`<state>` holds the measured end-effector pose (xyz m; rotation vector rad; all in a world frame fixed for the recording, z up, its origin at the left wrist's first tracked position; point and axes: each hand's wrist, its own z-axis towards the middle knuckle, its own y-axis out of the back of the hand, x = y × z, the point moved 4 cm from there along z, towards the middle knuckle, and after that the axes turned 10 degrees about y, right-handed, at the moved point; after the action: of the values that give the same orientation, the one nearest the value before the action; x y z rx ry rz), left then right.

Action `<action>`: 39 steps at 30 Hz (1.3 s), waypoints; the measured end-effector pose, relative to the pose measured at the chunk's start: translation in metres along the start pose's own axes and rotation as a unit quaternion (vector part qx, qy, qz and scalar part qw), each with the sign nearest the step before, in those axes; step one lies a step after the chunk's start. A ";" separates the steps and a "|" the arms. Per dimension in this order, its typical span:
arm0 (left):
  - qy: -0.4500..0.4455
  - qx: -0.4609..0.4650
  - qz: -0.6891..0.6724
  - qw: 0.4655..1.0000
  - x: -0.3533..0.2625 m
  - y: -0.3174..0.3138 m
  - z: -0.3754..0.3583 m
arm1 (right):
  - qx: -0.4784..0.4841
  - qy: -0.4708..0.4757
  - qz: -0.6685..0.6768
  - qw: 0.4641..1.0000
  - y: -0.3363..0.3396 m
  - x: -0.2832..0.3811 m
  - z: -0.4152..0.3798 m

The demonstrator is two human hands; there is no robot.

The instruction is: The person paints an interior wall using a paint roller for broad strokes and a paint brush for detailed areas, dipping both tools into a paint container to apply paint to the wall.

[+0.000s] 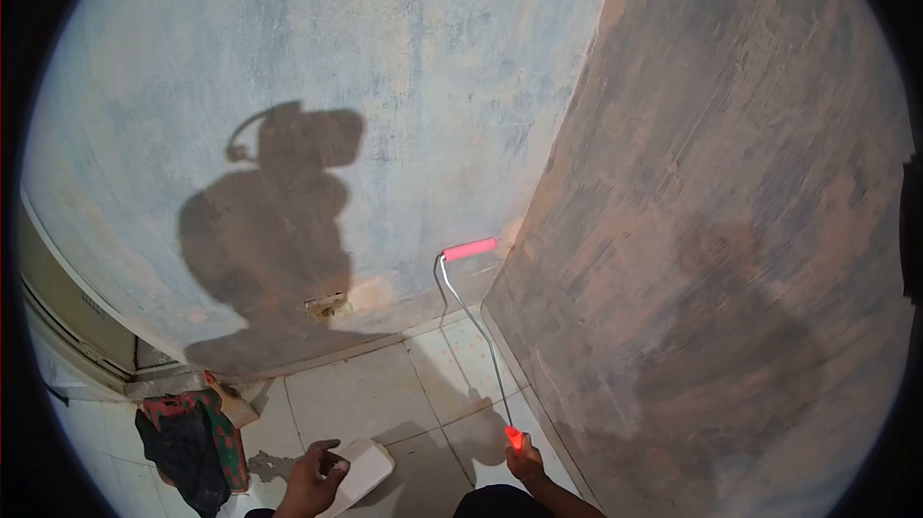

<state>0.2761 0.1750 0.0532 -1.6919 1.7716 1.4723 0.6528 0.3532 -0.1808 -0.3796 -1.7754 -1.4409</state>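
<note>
Mid-stroke low on the wall: right hand (525, 463) closed around the paint roller (470, 250) handle, pink sleeve against the blue wall (317, 56) by the corner, 12 o'clock of that hand. Left hand (312, 484) grips a white tray (365, 468). The next stroke likely needs steady pressure beside the brown wall (731, 229).

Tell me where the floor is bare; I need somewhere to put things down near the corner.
Bare tiles lie between the foot of the blue wall and the white tray in the left hand. A narrower strip runs beside the roller's wire arm. It is crowded at lower left, around the cloth heap, and where the right hand grips the handle.
</note>
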 end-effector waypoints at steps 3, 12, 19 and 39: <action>0.060 0.012 -0.011 0.998 -0.011 0.000 0.001 | -0.075 0.079 0.002 0.994 0.015 0.026 -0.002; -0.015 0.013 -0.015 1.000 -0.037 -0.006 0.012 | -0.138 0.101 0.038 0.984 0.056 0.109 0.069; 0.007 0.060 0.089 0.994 -0.027 0.060 0.014 | 0.083 -0.225 -0.112 0.964 0.100 0.039 -0.103; 0.256 0.198 0.094 0.942 0.345 0.022 0.025 | 0.088 0.162 -0.207 0.961 0.262 0.259 -0.075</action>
<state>0.1526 -0.0080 -0.2137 -1.8251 2.3534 0.6785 0.6928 0.3007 0.1891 0.3255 -1.7532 -1.5029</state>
